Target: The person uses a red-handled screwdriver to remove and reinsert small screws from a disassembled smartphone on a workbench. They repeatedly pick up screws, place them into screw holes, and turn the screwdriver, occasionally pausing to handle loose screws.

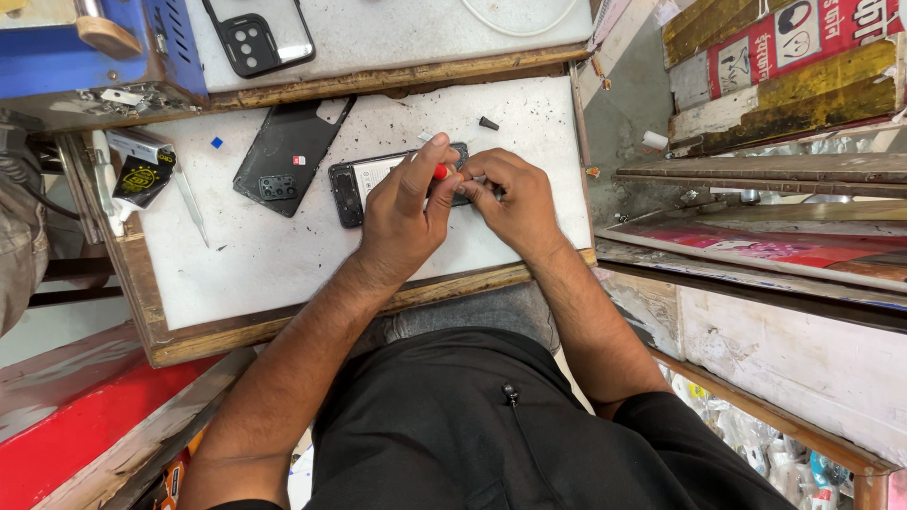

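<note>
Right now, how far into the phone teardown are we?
Done: the back cover is off and lies left of the phone. In hand: the left hand works a red-handled tool at the opened phone while the right hand steadies it. Left: the phone is still open, cover not refitted.

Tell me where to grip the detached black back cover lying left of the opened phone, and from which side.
Grip the black back cover by its long edges, coming from above. It lies flat and tilted on the white work surface, clear of both hands, so its thin sides are probably the only purchase; its left edge is freest.
</note>
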Action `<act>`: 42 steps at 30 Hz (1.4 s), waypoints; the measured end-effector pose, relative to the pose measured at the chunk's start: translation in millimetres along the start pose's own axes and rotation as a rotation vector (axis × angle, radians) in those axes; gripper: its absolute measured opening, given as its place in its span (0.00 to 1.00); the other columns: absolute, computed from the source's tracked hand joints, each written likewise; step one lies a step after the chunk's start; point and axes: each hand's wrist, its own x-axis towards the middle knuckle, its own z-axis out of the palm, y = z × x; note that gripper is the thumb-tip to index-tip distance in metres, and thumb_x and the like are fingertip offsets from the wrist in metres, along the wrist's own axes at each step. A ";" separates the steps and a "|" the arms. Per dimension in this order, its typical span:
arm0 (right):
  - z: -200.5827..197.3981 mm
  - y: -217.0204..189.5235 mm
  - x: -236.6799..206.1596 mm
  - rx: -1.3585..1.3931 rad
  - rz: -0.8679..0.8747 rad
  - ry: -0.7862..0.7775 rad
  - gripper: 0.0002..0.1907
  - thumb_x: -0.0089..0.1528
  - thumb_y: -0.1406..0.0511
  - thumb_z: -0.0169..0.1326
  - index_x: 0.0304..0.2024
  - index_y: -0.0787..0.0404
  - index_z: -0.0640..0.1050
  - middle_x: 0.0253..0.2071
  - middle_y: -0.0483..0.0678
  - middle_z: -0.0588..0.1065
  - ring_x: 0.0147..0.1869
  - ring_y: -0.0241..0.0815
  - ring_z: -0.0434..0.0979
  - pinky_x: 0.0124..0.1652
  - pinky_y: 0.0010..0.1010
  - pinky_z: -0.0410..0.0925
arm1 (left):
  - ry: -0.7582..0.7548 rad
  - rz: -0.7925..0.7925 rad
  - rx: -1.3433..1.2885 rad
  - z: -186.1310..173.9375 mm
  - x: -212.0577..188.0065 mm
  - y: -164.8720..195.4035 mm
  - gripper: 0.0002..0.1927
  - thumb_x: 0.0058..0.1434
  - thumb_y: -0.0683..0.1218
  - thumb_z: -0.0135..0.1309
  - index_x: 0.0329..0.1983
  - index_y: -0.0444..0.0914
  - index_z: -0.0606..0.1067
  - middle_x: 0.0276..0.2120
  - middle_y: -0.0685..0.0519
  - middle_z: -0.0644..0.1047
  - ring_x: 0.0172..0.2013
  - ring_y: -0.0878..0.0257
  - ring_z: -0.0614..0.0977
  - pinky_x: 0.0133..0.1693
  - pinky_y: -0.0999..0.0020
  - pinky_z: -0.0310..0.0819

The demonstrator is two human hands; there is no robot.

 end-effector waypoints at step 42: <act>-8.4 24.6 -5.8 0.654 0.136 0.211 0.25 0.78 0.55 0.37 0.55 0.70 0.76 0.47 0.52 0.78 0.32 0.27 0.66 0.31 0.19 0.62 | -0.318 0.099 0.090 0.6 23.1 26.6 0.26 0.67 0.38 0.53 0.65 0.55 0.69 0.46 0.51 0.75 0.54 0.52 0.79 0.60 0.50 0.73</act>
